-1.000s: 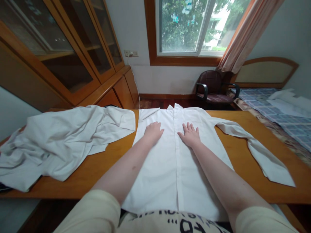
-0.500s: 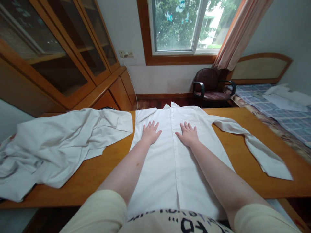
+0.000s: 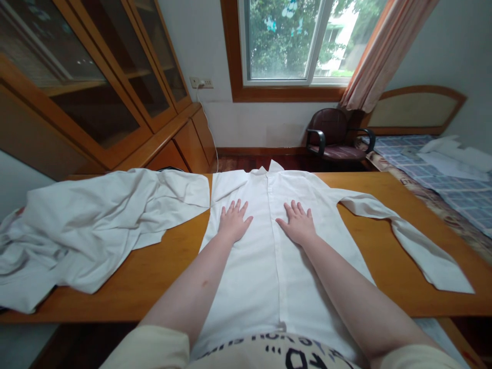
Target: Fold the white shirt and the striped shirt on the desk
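A white button-front shirt (image 3: 265, 277) lies flat on the wooden table (image 3: 169, 261), collar at the far edge, hem toward me. My left hand (image 3: 232, 221) presses flat on its left chest panel, fingers spread. On the right chest panel my right hand (image 3: 296, 222) rests the same way, open. The placket runs between the two hands. The shirt's right sleeve (image 3: 415, 243) stretches out across the table to the right.
A crumpled pile of white garments (image 3: 80, 230) covers the table's left part. Wooden glass-door cabinets (image 3: 100, 87) stand at the left. Beyond the table are a dark armchair (image 3: 335, 137), a window and a bed (image 3: 449, 174) with folded white cloth.
My left hand's fingers have spread from curled to flat, and both hands have slid a little toward me down the shirt front.
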Available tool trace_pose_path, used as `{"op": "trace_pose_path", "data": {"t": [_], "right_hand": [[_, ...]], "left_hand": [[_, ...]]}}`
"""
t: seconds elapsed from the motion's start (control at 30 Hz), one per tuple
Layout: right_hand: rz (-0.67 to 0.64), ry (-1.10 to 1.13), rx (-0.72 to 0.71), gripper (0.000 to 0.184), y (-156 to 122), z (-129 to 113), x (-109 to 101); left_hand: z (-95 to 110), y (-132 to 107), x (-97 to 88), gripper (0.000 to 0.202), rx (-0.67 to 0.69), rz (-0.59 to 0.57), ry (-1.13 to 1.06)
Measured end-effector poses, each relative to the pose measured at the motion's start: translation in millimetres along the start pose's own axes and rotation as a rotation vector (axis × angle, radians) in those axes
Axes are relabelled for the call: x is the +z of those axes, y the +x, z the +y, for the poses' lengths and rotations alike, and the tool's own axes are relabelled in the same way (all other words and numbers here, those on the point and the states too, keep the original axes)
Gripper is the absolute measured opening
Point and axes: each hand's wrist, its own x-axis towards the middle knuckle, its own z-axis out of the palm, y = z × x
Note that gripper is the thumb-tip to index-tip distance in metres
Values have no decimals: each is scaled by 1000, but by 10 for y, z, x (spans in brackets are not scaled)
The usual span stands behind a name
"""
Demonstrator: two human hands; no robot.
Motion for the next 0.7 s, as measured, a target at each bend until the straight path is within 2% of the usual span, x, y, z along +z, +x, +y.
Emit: {"op": "trace_pose_path", "data": {"t": [0.1,0.2,0.27,0.37,0.57,0.63,0.7], "right_hand": [[-12,33,29,71,31,-43,-118],[-44,62,86,62,220,-113,-275],[4,60,107,63,382,-153,-327],[67,36,74,71,552,-165,-271],[-25,-4,36,76,564,-87,-56],[-22,-3,36,76,556,-81,-45],[-15,-2,38,76,559,-86,-47]], "left_hand": [[8,-23,1,65,-4,-7,4],[12,-17,4,65,-4,-3,12],[15,-25,6,65,-3,1,17],[21,-83,17,65,-8,-1,24],[19,-196,26,65,-26,-12,-31],[-33,-118,-39,63,-36,-27,-141],[-144,51,-150,50,-103,-17,-357]]}}
